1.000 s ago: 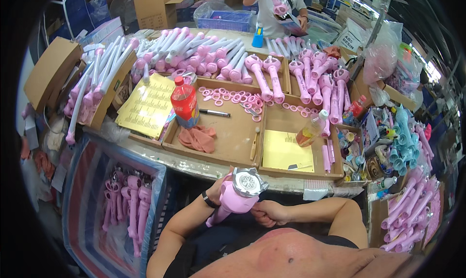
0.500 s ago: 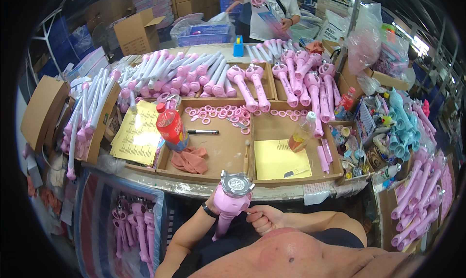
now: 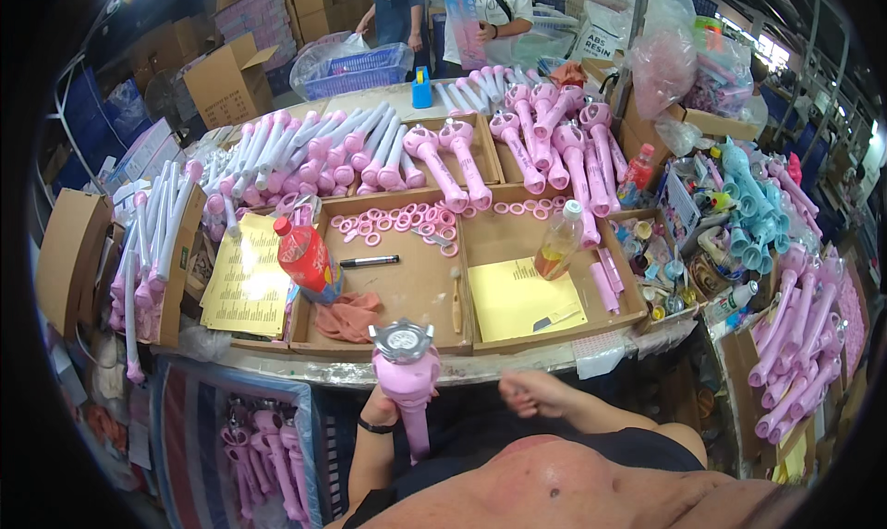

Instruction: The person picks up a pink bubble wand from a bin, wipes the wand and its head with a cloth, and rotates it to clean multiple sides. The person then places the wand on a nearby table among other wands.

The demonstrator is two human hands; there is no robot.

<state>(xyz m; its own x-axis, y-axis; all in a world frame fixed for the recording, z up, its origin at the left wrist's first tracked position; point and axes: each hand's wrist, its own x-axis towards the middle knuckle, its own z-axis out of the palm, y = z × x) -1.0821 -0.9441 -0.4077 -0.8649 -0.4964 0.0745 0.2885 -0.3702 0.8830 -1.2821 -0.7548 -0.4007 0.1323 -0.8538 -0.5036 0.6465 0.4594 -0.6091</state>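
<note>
A pink light stick with a silver, crown-like top is upright before the table's front edge. My left hand is wrapped round it below the head, a dark band on the wrist. To its right, clear of the stick, my right hand is blurred by motion, its fingers curled in. Whatever those fingers may hold is too smeared to make out. Ahead in the cardboard tray lie a salmon cloth, a black marker, a small brush and several pink rings.
A red bottle and a bottle of amber liquid stand among yellow sheets. Pink and white sticks are heaped behind. More pink sticks fill a lined bin at lower left. A person stands across the table.
My left hand has shifted left with the light stick, which is now more upright. My right hand has come away from the stick, rightward and slightly up. A second person shows more at the back.
</note>
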